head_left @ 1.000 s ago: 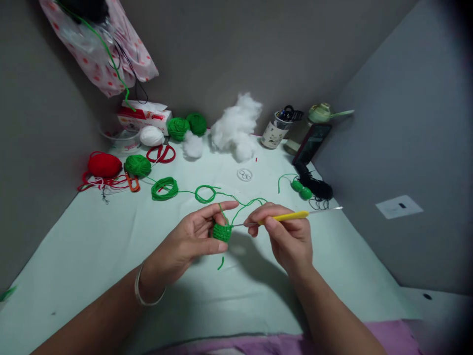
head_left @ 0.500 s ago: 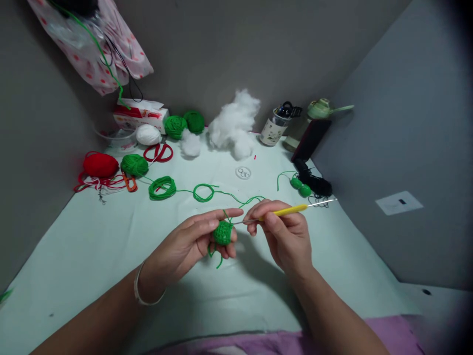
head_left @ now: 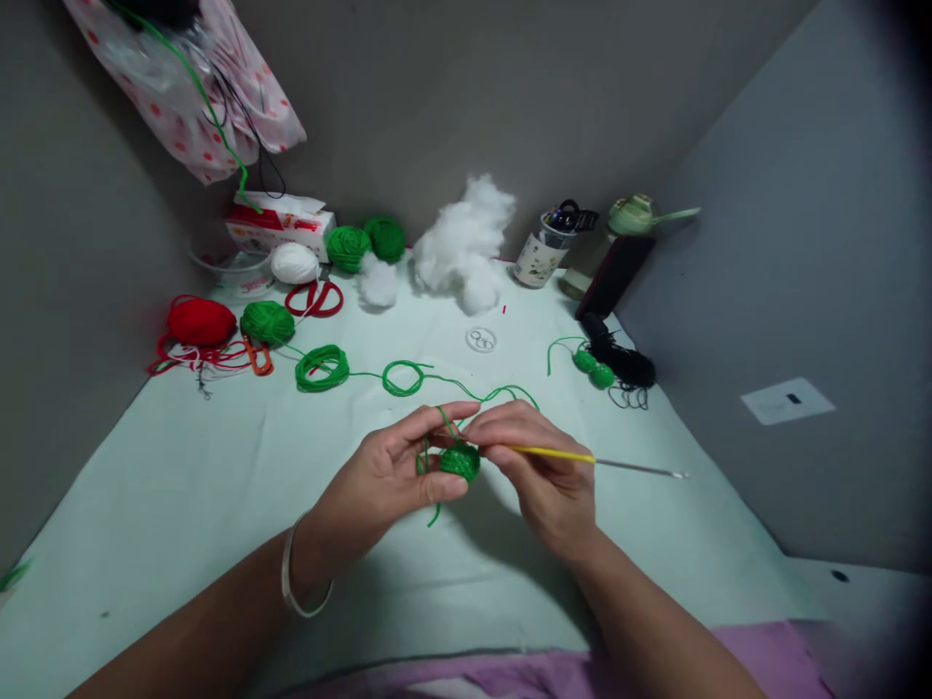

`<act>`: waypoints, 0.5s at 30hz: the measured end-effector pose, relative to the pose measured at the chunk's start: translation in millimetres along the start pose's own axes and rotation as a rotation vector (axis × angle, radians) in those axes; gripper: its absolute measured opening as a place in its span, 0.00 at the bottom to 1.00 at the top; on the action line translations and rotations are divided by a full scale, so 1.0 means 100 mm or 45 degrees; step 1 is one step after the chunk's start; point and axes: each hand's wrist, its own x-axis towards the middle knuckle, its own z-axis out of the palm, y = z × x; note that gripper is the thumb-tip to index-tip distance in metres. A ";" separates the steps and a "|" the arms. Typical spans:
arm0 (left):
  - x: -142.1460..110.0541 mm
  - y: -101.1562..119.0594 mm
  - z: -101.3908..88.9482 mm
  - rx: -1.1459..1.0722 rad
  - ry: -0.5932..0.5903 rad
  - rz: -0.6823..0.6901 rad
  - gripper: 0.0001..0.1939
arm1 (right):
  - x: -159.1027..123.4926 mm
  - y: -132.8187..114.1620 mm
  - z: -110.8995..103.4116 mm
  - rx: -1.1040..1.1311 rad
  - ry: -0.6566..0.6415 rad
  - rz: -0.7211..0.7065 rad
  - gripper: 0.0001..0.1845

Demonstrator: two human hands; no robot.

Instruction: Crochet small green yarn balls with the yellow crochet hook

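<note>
A small green crochet piece (head_left: 460, 463) is pinched in my left hand (head_left: 397, 461), thumb in front and fingers behind. Green yarn (head_left: 446, 421) runs over the raised index finger of that hand, and a loose tail dangles below. My right hand (head_left: 546, 476) is closed around a crochet hook (head_left: 557, 453) with a yellow handle. Its bare metal end sticks out to the right. The working tip is at the top edge of the piece, mostly hidden by my fingers. From behind my hands, the yarn leads to a loose coil (head_left: 403, 379) on the table.
At the left lie red yarn (head_left: 202, 321), a green ball (head_left: 268, 322), an orange clip (head_left: 258, 357), red scissors (head_left: 315, 298) and a bundled green skein (head_left: 322, 369). White stuffing (head_left: 462, 248) sits at the back. Right are a cup (head_left: 541, 254), black yarn (head_left: 627, 364) and small green balls (head_left: 593, 369).
The crochet piece has turned and shifted slightly right; my left thumb now lies lower across it. My right hand has moved closer, and the hook's far end has swung downward.
</note>
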 end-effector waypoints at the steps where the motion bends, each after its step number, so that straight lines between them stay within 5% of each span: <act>1: 0.00 -0.01 0.01 -0.001 0.007 0.003 0.27 | 0.00 0.00 0.00 -0.024 -0.017 -0.021 0.12; 11: -0.02 -0.01 0.13 0.393 0.225 0.027 0.30 | 0.01 0.01 0.06 0.106 0.041 0.183 0.07; 15: -0.01 -0.04 0.13 0.383 0.199 0.031 0.31 | 0.03 0.04 0.03 0.208 -0.007 0.265 0.06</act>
